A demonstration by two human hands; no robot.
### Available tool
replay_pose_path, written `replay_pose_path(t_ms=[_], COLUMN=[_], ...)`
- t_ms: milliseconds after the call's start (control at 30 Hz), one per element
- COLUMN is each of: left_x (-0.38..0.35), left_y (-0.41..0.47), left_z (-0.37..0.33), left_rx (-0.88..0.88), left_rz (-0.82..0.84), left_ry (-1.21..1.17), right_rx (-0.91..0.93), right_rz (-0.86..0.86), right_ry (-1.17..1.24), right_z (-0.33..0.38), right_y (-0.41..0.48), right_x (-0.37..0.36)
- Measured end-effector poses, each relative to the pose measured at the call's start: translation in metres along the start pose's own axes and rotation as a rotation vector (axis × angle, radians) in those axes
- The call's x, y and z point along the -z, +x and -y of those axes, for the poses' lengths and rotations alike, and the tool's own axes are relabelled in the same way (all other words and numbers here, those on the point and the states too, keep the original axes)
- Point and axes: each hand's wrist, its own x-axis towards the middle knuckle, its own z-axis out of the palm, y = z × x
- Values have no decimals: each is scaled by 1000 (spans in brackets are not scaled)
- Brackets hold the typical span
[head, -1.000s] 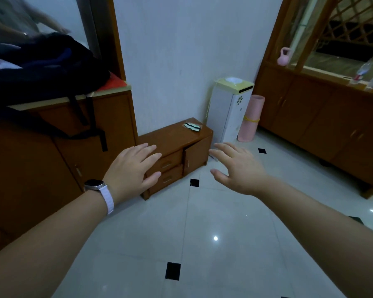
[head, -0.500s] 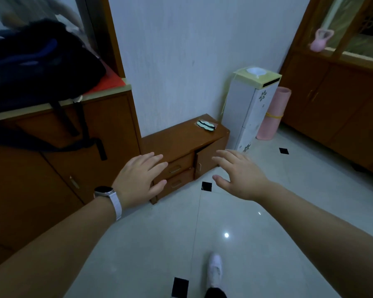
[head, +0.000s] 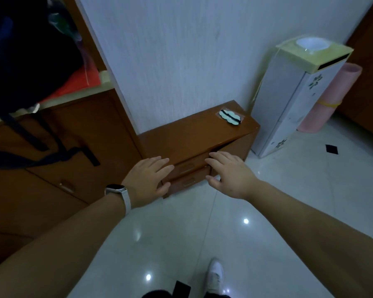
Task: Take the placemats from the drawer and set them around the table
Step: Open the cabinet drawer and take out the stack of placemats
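Both hands reach toward a low wooden cabinet (head: 194, 134) standing against the white wall. The left hand (head: 148, 179), with a watch (head: 116, 190) at its wrist, and the right hand (head: 228, 175) are spread flat with straight fingers and hold nothing. They hover in front of the cabinet's upper drawer (head: 190, 166) and lower drawer (head: 188, 181), both closed, so their contents are hidden. A small teal and black item (head: 230, 117) lies on the cabinet's top. A white dispenser (head: 289, 100) stands just right of the cabinet, and a dark bag (head: 26, 61) sits up to its left.
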Motion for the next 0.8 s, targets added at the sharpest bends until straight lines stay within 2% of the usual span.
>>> replay_pose_path(t_ms=[200, 367, 567, 800], left_x=[-51, -123, -240, -370], left_y=[53, 95, 143, 208], left_z=[27, 53, 92, 136], left_rx=[88, 135, 143, 137], left_rz=[50, 48, 77, 40], left_ry=[-124, -190, -137, -28], right_rx=[-21, -53, -55, -32], right_rz=[57, 84, 58, 17], right_ry=[109, 119, 117, 98], right_z=[-22, -41, -72, -121], right_y=[42, 81, 128, 171], right_x=[-51, -112, -217, -359])
